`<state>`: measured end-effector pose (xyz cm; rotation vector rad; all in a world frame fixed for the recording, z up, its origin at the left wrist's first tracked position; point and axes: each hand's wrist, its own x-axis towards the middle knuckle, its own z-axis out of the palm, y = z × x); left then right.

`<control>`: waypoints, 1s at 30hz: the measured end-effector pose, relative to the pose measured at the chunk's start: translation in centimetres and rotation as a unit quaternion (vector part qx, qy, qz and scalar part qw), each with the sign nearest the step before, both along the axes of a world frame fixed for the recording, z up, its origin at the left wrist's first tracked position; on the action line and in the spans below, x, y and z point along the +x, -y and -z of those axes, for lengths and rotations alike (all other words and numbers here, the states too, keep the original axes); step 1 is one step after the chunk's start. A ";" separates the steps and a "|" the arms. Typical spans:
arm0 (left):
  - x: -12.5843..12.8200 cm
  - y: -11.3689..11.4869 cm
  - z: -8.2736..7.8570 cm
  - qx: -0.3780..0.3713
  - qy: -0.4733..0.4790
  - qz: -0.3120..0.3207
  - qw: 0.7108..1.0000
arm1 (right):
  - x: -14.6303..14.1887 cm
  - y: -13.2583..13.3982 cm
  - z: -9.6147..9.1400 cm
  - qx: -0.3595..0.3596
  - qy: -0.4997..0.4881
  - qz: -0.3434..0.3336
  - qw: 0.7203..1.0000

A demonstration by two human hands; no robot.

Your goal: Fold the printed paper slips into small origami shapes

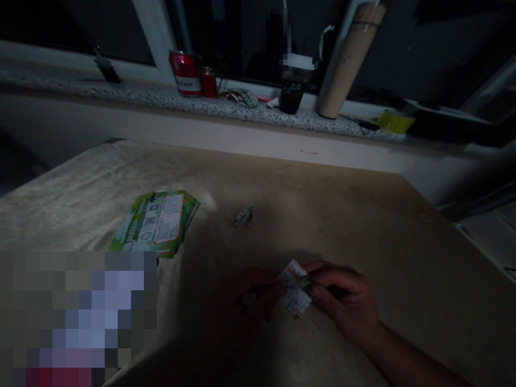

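Note:
A small piece of folded printed paper (297, 302) is pinched between my two hands above the table, its white faces with orange and blue print turned up. My right hand (346, 298) grips its right corner between thumb and fingers. On the opposite side, my left hand (253, 295) lies in deep shadow, its fingertips closed on the paper's left edge. Farther back on the table sits another small folded paper piece (244, 216). A fanned stack of green printed leaflets (157, 223) lies to the left.
Along the granite windowsill (141, 97) stand a red can (185, 74), a small red jar (208, 82), a dark CoCo cup (293, 88) with a straw, and a leaning cardboard tube (350, 62). Crumpled foil-like scraps (241, 97) lie between them. The table's (363, 215) right edge slants toward me.

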<state>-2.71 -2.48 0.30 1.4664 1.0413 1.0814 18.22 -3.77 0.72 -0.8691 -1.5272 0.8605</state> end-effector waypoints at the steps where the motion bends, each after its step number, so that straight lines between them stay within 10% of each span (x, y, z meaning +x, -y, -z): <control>1: 0.0 0.0 0.0 0.010 -0.010 0.001 1.000 | 0.0 0.0 -0.1 -0.002 -0.001 -0.002 1.000; 30: 0.5 -0.1 0.3 0.058 -0.048 0.043 0.996 | -0.2 0.1 -0.3 0.026 0.045 0.061 0.997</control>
